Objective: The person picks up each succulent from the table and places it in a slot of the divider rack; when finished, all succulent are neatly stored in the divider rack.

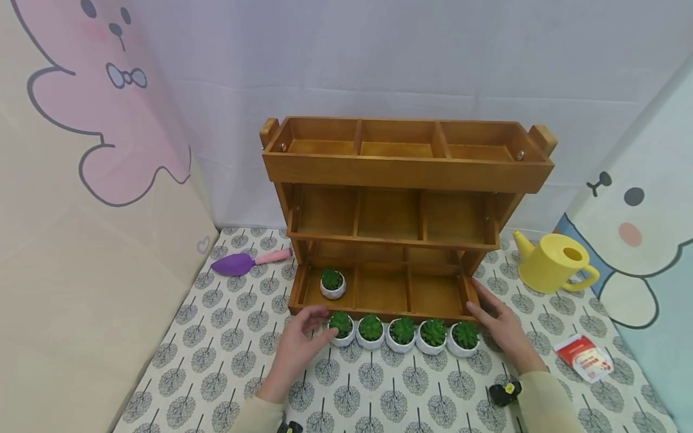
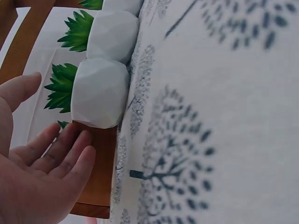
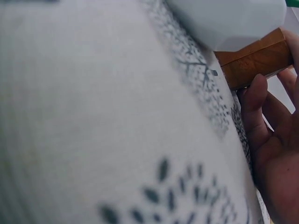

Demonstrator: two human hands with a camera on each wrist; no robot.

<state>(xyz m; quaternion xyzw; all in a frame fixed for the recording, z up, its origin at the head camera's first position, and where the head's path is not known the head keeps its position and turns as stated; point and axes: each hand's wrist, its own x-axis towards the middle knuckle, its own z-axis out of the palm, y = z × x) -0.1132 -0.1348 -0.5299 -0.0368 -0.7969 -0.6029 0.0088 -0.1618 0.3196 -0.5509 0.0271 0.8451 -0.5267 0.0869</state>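
A wooden three-tier shelf (image 1: 408, 171) stands at the back of the table, each tier split into compartments. One small potted succulent (image 1: 332, 284) in a white pot sits in the bottom tier's left compartment. Along the shelf's front edge, several more such succulents stand in a row. My left hand (image 1: 303, 340) is at the leftmost pot of the row (image 2: 100, 93), thumb and fingers spread on either side of its green leaves. At the right end of the bottom tier, my right hand (image 1: 503, 328) rests its fingers against the wooden side, near the front corner (image 3: 254, 60).
A purple trowel with a pink handle (image 1: 251, 261) lies left of the shelf. On the right are a yellow watering can (image 1: 552, 264) and a red-and-white packet (image 1: 585, 358). The tablecloth (image 1: 216, 361) has a tree print, and fabric walls surround the table.
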